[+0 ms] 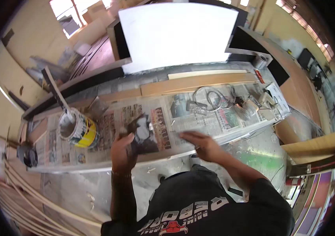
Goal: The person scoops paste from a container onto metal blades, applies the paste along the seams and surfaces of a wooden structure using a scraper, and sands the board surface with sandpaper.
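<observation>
In my left hand (123, 152) is a dark flat plate (146, 142) with a pale grey smear on it, held over the newspaper-covered table (108, 167). To its right, my right hand (199, 143) is raised near the table's front edge, its fingers pointing left and blurred. Whether something thin lies between those fingers is too blurred to tell. A bucket (81, 131) with a yellow label stands left of my left hand, a long stick (53, 86) leaning up out of it.
Wooden strips (199, 83) lie along the table's back, before a large white panel (179, 35). A coiled cable (214, 98) lies at the right. A can (259, 62) stands at the back right corner. Long pale strips (53, 204) extend at lower left.
</observation>
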Demonstrator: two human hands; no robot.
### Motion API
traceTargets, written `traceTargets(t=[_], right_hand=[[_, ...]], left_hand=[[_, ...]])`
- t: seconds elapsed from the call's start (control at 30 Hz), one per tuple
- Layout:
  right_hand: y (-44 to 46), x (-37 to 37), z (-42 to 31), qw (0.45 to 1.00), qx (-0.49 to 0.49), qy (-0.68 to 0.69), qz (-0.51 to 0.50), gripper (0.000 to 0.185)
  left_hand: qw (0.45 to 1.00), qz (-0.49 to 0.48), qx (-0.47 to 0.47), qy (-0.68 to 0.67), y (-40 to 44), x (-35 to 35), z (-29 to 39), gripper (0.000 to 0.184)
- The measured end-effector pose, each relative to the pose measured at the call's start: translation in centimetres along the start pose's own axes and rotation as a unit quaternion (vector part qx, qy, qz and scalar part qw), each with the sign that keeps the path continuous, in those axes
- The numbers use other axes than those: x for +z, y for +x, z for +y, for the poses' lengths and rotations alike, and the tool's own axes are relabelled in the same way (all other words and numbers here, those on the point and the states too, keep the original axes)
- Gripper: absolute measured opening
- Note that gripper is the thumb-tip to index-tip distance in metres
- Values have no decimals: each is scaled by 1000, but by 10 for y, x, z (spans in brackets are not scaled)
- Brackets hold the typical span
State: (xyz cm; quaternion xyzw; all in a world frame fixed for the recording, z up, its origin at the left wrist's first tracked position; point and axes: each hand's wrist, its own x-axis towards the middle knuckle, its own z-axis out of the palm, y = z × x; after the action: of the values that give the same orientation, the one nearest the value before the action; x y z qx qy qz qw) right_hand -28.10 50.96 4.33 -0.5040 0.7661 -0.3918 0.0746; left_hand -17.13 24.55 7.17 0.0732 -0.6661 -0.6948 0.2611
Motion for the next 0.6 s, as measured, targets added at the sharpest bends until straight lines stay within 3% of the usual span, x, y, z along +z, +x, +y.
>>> traceTargets(t=[0.03,0.07,0.1,0.23,0.27,0.3,0.37,0.4,0.43,0.5,0.53,0.57,0.6], right_hand=[[13,-24,-9,998,-48,7,35,65],[21,-39,-10,994,-96,-11,41,66],[29,-54,-9,988,-145,-32,52,67],[42,-97,15,968,-231,-98,17,71],[42,-110,17,965,-227,-130,-8,59],[41,-113,30,966,-223,-129,0,59],[38,-115,61,945,-289,-153,-27,48],[35,-120,70,947,-279,-159,-27,42],[29,-128,88,950,-267,-163,-11,42],[17,-140,137,965,-172,-125,-152,46],[12,-146,164,985,-102,-41,-130,48],[10,-150,193,993,-35,46,-106,50],[15,-145,228,990,5,139,35,49]], left_hand=[[1000,11,-10,6,7,1,-3,24],[980,12,-129,-149,14,2,-7,25],[924,12,-238,-300,21,5,-10,27],[922,-47,-295,-248,40,45,4,26],[922,-52,-297,-241,46,55,1,26],[932,-50,-294,-205,51,66,-6,26],[941,-64,-291,-161,61,87,-17,25],[971,-111,-208,20,66,92,-21,25],[961,-157,-112,197,70,94,-26,25],[945,-137,-15,297,79,79,-37,29],[990,-57,-60,113,86,90,-29,31],[991,29,-108,-75,94,100,-22,33],[992,10,-109,-63,98,109,-20,33]])
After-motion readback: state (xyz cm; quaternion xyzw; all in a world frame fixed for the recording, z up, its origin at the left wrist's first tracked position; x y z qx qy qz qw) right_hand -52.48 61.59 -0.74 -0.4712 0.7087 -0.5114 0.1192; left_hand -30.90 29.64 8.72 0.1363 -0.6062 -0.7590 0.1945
